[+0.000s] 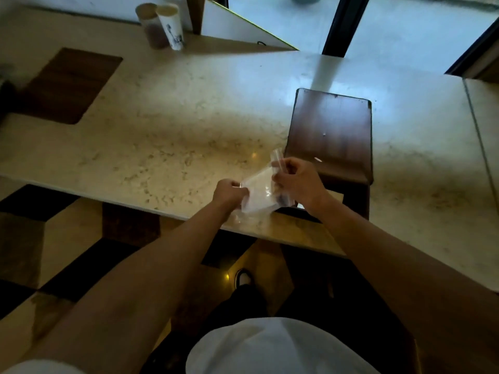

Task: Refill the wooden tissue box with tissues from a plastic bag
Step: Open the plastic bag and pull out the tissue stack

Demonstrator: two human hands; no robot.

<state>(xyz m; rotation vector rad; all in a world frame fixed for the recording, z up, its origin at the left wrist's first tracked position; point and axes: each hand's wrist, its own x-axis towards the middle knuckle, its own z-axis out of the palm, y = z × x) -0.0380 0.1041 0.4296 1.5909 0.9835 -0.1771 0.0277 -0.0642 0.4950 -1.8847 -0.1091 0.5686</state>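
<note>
A clear plastic bag with white tissues inside hangs just above the near edge of the marble table. My left hand grips the bag's left end. My right hand pinches its upper right edge, where a flap of clear plastic sticks up. The dark wooden tissue box stands on the table just behind and to the right of my right hand, its flat top facing me. Its near lower part is hidden by my right hand and wrist.
Two paper cups stand at the far left of the table beside a white panel. A dark wooden mat lies on the left. Patterned floor and my shoe show below the table edge.
</note>
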